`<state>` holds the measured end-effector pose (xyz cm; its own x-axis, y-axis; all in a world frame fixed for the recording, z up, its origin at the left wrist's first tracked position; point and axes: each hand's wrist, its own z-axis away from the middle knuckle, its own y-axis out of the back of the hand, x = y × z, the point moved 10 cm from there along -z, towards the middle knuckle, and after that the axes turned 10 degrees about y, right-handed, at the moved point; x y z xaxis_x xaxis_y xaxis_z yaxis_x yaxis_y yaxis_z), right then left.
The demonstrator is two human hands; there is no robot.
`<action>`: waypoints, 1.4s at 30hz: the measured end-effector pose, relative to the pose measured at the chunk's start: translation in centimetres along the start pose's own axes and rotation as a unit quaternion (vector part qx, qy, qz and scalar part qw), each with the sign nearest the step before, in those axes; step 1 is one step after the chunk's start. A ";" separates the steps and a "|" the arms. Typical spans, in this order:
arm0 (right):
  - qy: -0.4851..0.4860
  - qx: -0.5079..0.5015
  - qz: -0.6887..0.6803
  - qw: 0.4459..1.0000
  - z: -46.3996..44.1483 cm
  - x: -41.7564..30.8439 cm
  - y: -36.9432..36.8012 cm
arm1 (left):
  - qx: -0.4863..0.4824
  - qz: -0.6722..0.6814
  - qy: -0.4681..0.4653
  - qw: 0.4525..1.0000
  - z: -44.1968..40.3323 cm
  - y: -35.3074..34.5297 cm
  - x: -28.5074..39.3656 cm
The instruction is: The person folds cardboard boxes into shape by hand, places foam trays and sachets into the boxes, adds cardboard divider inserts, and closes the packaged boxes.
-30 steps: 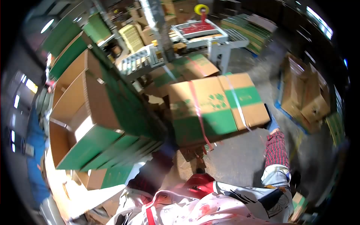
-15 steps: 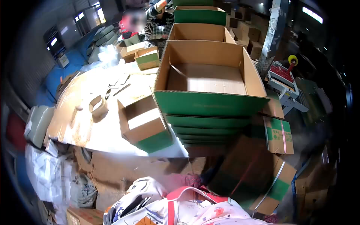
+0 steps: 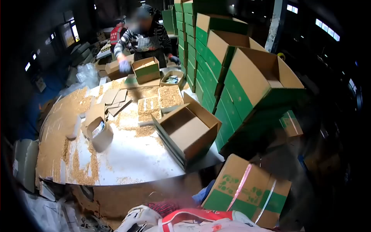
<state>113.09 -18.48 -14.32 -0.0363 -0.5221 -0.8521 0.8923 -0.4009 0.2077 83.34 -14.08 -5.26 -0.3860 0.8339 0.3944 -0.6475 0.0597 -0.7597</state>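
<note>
A brown and green cardboard box (image 3: 241,190), bound with a pink and a white strap, hangs tilted low in front of me, right of centre. My left hand (image 3: 201,195), in a blue glove, grips its left end; the fingertips are hidden by the box. My right hand does not show. Beyond the box, an open carton (image 3: 189,133) rests at the near right part of the worktable (image 3: 143,170). To its right stand tall stacks of open green and brown cartons (image 3: 239,87).
Behind the table, a co-worker (image 3: 148,42) in a checked apron stands near a small box (image 3: 146,70). Another person in a red vest (image 3: 116,34) is further back. Shavings, cardboard pieces and a round container (image 3: 99,133) lie on the table. Another strapped box (image 3: 291,123) is at the right.
The view has swung left towards the table. The strapped box, in both hands a second ago, now hangs low at the right. My right hand has gone out of view.
</note>
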 end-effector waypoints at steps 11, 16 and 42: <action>-0.008 -0.085 0.067 0.994 5.0 3.6 -5.4 | 0.058 -0.062 -0.017 0.996 9.5 8.7 -4.2; -0.010 -0.118 0.097 0.988 4.0 5.7 -5.4 | 0.109 -0.072 -0.043 0.991 11.8 11.1 -6.4; -0.051 -0.381 0.141 0.912 19.1 9.8 -41.9 | 0.376 -0.044 -0.190 0.906 51.1 48.1 1.7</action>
<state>66.71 -21.19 -22.15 0.2366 -0.6065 -0.7590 0.9248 0.3802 -0.0156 17.96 -37.86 -14.74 -0.4162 0.5865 0.6948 -0.8965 -0.3922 -0.2060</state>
